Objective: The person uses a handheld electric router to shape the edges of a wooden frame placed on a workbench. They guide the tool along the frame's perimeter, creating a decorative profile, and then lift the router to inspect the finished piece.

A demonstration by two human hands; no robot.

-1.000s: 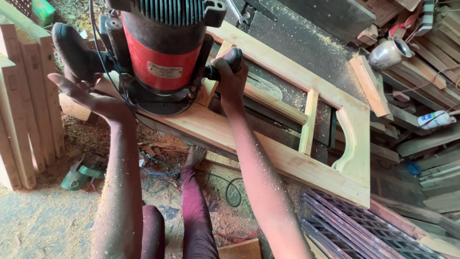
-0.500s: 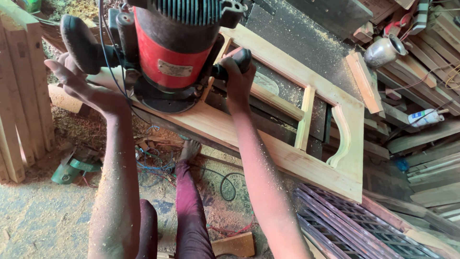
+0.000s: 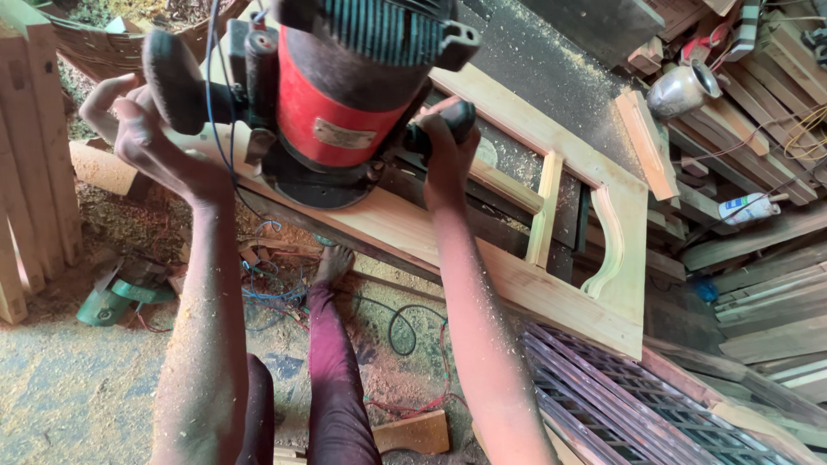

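We log the red-bodied router [image 3: 345,112] at 12 o'clock in the view, its round base flat on the near rail of the pale wooden frame [image 3: 517,275]. Against half a second ago and a second ago the machine stands at much the same place on that rail; the view has shifted a little and the motor housing fills more of the top edge. Our reading: the tool keeps contact with the wood, with no lift-off between frames. Left hand [image 3: 142,138], at 10 o'clock, is clenched round the dark knob handle [image 3: 177,82], fingers curled behind it. Right hand [image 3: 444,146], at 1 o'clock, is clenched on the opposite dark handle [image 3: 457,116], thumb over the top. Both forearms are dusted with sawdust. The frame runs from under the router toward 4 o'clock, with a short upright spindle [image 3: 544,211] and a curved inner piece [image 3: 610,250] near its far end. Around it: a blue cable [image 3: 215,86] hangs beside the left handle and loops over the floor near the bare foot [image 3: 334,261] at 6 o'clock; a green tool [image 3: 112,297] lies at 8 o'clock; a metal jug [image 3: 680,86] sits among stacked timber [image 3: 758,250] at 2 o'clock; a lattice panel [image 3: 637,405] lies at 5 o'clock. The trailing cable close to the rail looks the likeliest snag.
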